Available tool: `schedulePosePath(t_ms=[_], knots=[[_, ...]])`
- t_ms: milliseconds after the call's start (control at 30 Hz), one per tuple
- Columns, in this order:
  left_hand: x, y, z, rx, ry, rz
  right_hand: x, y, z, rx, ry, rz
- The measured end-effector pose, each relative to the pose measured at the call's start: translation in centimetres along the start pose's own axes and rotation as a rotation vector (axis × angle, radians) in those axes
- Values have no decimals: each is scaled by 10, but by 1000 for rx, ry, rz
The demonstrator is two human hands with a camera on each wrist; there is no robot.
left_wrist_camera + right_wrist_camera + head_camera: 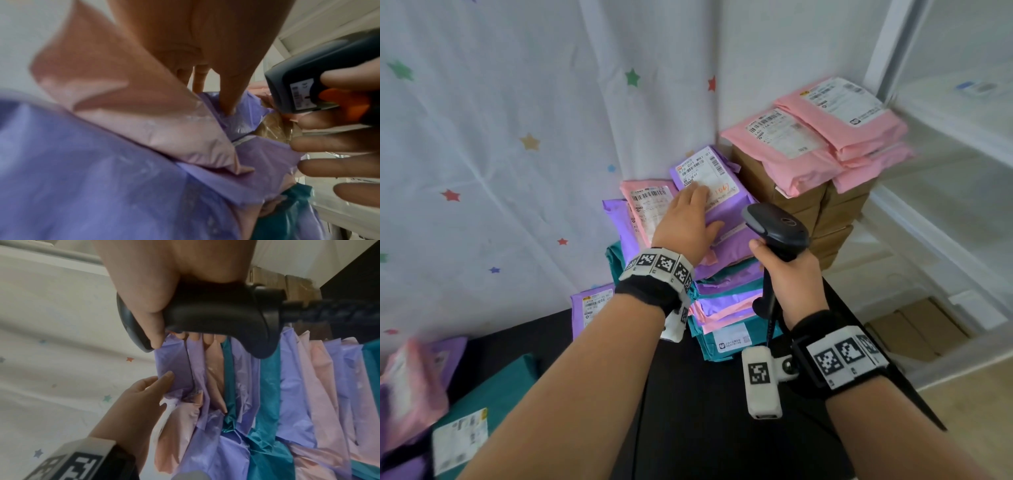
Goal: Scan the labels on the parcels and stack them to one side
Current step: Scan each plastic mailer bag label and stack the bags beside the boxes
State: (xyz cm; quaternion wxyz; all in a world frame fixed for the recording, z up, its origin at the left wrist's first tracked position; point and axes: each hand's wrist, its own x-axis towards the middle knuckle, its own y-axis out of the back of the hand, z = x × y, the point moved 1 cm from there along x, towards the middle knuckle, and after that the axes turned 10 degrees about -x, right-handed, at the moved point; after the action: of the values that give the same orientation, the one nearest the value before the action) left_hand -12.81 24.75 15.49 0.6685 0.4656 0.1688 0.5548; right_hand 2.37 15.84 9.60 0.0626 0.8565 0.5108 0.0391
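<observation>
A tall stack [726, 301] of purple, pink and teal parcels stands on the far side of the black table [705, 411], against the star-printed cloth [482, 137]. Its size suggests most of the work is done. Far right, more pink parcels [825, 133] sit on brown boxes [801, 212]; whether those have been scanned I cannot tell. On the near left, a teal parcel [482, 411] and a few pink and purple ones [410, 387] lie apart from the stack, apparently waiting their turn, so some scanning and stacking is left.

The purple parcel [714, 192] lies on top of the stack, label up. The left hand [686, 222] rests flat on it, fingers [695, 195] straight and together, their tips over the near part of the label [703, 178], thumb spread along the parcel's right side. It presses or steadies the parcel and grips nothing.

The right hand [787, 277] is wrapped round the handle of the scanner [777, 226], just right of the parcel. Fingers curl tightly round the grip, and the scanner's head points far-left toward the label. The barcode at the label's far edge is uncovered.
</observation>
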Motion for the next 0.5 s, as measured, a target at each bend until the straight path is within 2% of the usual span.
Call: schedulePosePath(t_ms=[100,167,300,400,500], knots=[[-6,5,0,-8,15,-15,-7,2,0,17,0,22],[-12,13,0,-56,12,21,-15,2,-1,24,9,23],[-43,34,-9,-226,21,236,-39,-6,-1,32,35,-9],[-80,47,-36,-273,109,350,-63,-27,2,30,44,-98],[-128,52,-81,-285,265,398,-88,-60,11,-5,51,-219]])
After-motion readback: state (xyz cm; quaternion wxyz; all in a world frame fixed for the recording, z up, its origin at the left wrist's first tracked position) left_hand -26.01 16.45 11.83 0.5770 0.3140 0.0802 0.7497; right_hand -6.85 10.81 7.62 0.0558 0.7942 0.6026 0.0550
